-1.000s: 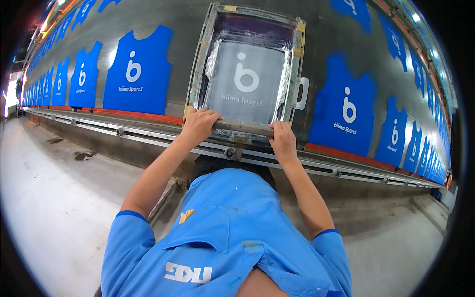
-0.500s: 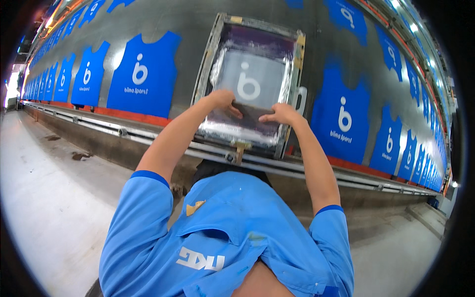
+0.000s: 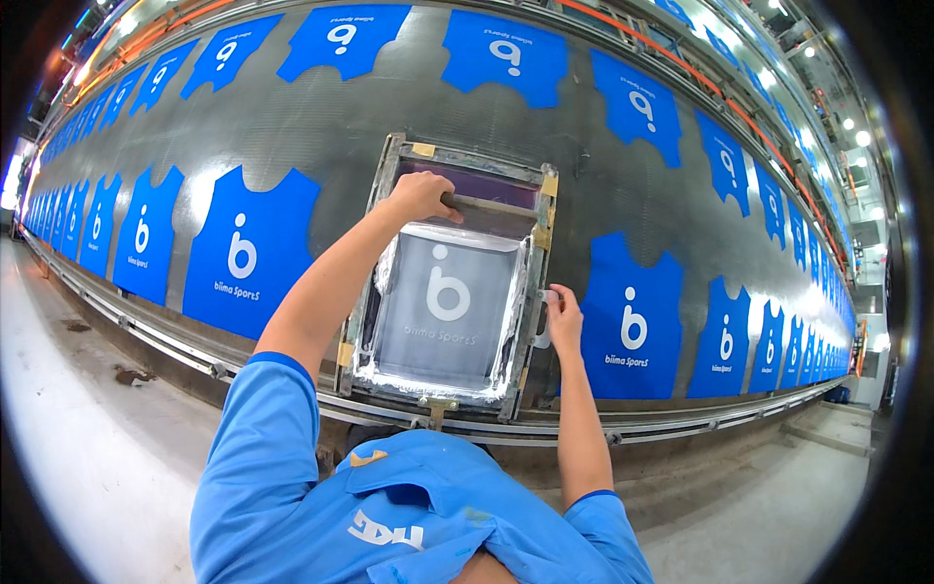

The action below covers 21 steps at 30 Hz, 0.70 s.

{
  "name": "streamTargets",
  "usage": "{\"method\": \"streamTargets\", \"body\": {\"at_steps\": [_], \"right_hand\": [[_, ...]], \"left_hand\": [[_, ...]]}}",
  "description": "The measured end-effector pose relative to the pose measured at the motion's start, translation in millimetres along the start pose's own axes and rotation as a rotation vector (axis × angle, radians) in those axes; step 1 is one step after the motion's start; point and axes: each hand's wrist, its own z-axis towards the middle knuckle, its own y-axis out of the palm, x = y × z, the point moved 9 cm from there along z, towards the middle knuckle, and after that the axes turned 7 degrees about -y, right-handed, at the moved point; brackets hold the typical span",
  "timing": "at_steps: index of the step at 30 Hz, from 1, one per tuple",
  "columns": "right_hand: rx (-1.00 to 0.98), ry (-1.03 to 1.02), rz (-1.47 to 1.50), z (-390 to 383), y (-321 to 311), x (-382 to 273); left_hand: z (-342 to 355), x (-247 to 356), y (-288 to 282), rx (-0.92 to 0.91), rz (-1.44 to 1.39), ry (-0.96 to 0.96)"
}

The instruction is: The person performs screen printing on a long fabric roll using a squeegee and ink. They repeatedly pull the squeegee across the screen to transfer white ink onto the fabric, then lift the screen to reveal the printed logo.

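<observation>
A screen printing frame (image 3: 548, 216) with taped, worn edges lies over the table in front of me. Its mesh (image 3: 404, 311) shows a pale round emblem and lettering inside a silvery smeared border. My left hand (image 3: 423, 198) is closed on the left part of a squeegee (image 3: 496, 216), a long bar set crosswise near the frame's far end. Beyond that bar the screen looks dark purple. At the frame's right side, my right hand (image 3: 562, 316) pinches a whitish handle (image 3: 542, 338), its fingers partly covering it.
Blue sleeveless shirt panels with white emblems lie in two rows along the long grey table (image 3: 341, 122), such as one panel (image 3: 255, 282) left of the frame and another (image 3: 623, 341) right of it. A metal rail (image 3: 662, 428) runs along the near edge. Pale floor (image 3: 88, 419) shows at left.
The squeegee has gone from the near part of the screen to its far end with my left hand. My right hand has let go of it and taken the frame's side handle.
</observation>
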Motion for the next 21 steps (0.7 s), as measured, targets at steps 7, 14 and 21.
{"method": "streamTargets", "body": {"at_steps": [7,14,21], "right_hand": [[-0.013,0.117,0.287,13.9,22.6,17.5],[0.05,-0.093,0.201,64.1,15.7,-2.9],[0.09,0.07,0.386,60.2,-1.9,-37.2]], "left_hand": [[-11.7,8.8,17.8,-0.082,0.09,-0.016],[-104.8,12.1,51.9,0.018,-0.003,-0.026],[-284.7,70.4,104.1,0.305,-0.106,0.033]]}}
